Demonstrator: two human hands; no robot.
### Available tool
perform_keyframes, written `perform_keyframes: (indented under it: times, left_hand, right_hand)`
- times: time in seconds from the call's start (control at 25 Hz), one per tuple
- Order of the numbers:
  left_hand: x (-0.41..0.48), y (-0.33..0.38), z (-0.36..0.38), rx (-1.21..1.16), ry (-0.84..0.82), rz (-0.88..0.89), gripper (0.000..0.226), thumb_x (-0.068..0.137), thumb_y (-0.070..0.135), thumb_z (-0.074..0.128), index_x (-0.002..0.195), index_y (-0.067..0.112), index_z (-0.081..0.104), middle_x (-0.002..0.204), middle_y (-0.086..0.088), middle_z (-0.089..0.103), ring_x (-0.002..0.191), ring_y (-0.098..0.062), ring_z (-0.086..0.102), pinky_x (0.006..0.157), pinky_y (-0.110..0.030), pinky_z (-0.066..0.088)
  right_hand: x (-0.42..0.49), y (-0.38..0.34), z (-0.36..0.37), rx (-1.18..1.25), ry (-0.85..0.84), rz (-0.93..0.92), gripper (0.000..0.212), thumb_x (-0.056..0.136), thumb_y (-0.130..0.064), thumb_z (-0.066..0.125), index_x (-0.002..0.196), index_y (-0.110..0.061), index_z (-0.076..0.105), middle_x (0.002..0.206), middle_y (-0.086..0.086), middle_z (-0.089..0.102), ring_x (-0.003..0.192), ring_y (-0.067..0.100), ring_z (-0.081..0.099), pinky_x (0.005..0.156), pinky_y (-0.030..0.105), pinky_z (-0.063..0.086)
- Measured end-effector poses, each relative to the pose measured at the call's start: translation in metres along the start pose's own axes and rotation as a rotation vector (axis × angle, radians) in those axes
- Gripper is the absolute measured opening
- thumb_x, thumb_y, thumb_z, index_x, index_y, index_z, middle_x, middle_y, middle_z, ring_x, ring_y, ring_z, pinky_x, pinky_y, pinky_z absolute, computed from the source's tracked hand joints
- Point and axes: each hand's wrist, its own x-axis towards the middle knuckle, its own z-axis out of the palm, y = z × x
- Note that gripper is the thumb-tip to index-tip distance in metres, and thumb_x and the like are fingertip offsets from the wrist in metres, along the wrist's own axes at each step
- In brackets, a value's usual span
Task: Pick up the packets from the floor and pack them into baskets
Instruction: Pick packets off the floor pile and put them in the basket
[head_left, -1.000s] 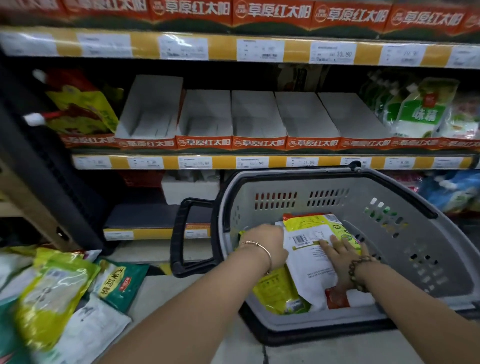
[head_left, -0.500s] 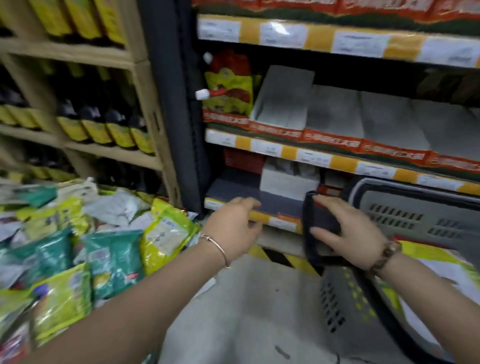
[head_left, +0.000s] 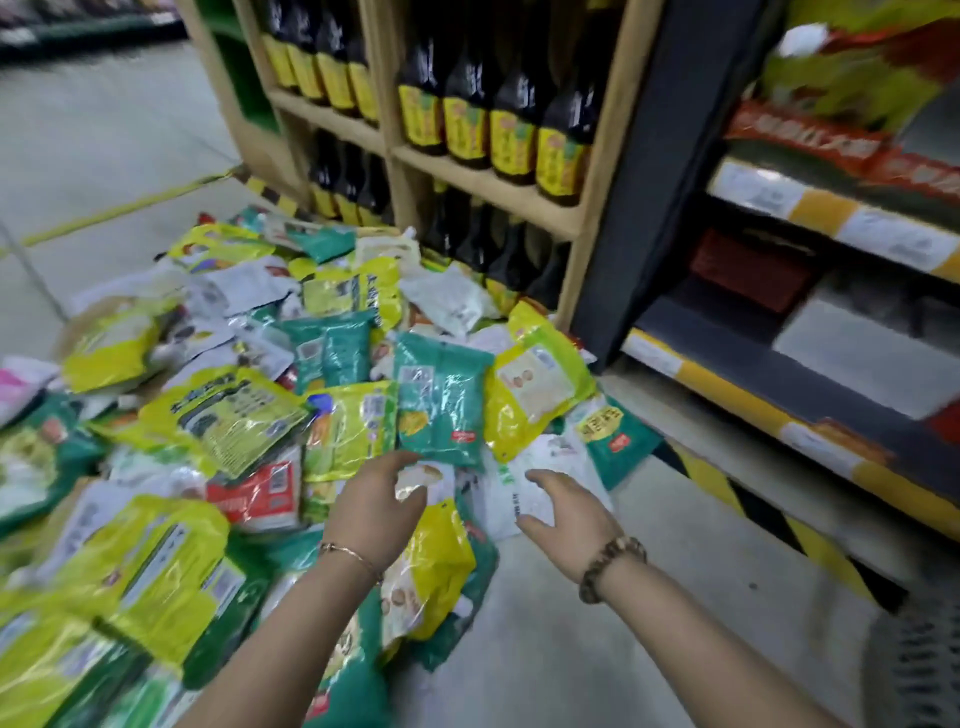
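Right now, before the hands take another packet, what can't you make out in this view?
- Basket: head view, only a blurred corner shows; the frame's right and bottom edges cut it off, contents unseen.
- White packet: the right hand covers part; contact unclear.
- Left hand: hides what lies under its palm.
- Price tags: print blurred, unreadable.
- Packets at lower left: motion blur smears labels.
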Motion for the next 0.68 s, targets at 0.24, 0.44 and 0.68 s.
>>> perform_keyframes:
  times: [0.24,0.44,0.68]
  left_hand:
    - [-0.009,-0.065,0.006,-0.093,-0.005,-0.146,0.036,0.088,0.016,0.060,0.123,0.014,0.058,0.125,-0.004,0.060,0.110,-0.021,0.058,0.090,-0.031,0.046]
    - [-0.004,-0.093,0.019,-0.208,-0.035,-0.231,0.033,0.086,0.013,0.061,0.119,0.013,0.061,0.118,-0.004,0.064,0.102,-0.018,0.060,0.091,-0.029,0.047]
    - [-0.002,-0.096,0.020,-0.356,-0.227,-0.155,0.047,0.082,0.018,0.070,0.125,0.020,0.053,0.122,0.006,0.056,0.112,-0.007,0.050,0.090,-0.015,0.039]
  right_hand:
    - [0.040,-0.026,0.103,0.234,-0.217,0.339,0.064,0.083,-0.041,0.066,0.134,-0.010,0.042,0.135,0.008,0.051,0.122,0.026,0.050,0.096,0.031,0.042]
    - [0.056,-0.014,0.142,0.473,-0.079,0.483,0.041,0.077,-0.036,0.074,0.105,-0.007,0.065,0.110,0.012,0.067,0.100,0.029,0.062,0.085,0.036,0.050]
    - [0.034,-0.027,0.089,0.801,0.049,-0.009,0.042,0.082,0.003,0.065,0.061,-0.015,0.034,0.056,-0.006,0.039,0.056,0.008,0.038,0.055,0.027,0.030]
